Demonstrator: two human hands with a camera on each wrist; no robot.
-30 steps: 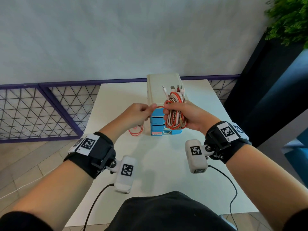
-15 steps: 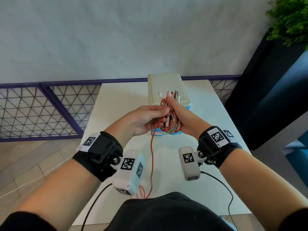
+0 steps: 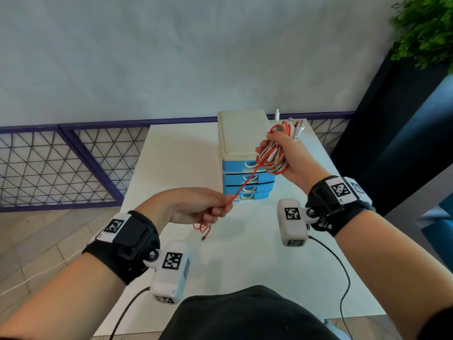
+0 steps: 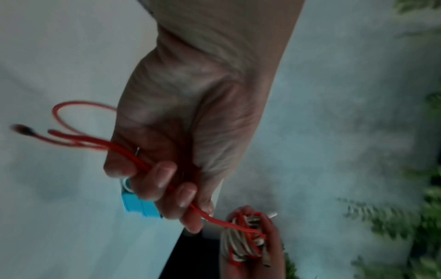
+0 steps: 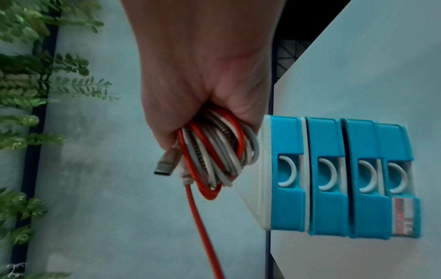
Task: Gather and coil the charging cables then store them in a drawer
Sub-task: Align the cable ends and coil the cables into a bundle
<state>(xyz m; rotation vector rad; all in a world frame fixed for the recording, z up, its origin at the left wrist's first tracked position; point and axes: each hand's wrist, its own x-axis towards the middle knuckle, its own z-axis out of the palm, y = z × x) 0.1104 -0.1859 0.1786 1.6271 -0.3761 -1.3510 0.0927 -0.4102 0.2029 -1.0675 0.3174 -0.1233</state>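
— Red cable (image 3: 246, 182) pinched in left hand (image 3: 196, 207) fingers, stretched taut to bundle (image 3: 274, 155) gripped in right hand (image 3: 289, 158). Step?

— Coiling, nearly finished. Short tail dangling below left fingers. Next: wrap it in, then open a drawer (image 3: 247, 165) just beside right fingers.

Cable bundle (image 3: 274, 158): red, white, grey strands. Loose cable (image 3: 245, 185): red. Drawer unit (image 3: 241, 133): cream top, blue fronts. Surface (image 3: 186, 153): white. Wrist straps (image 3: 132, 244): black.
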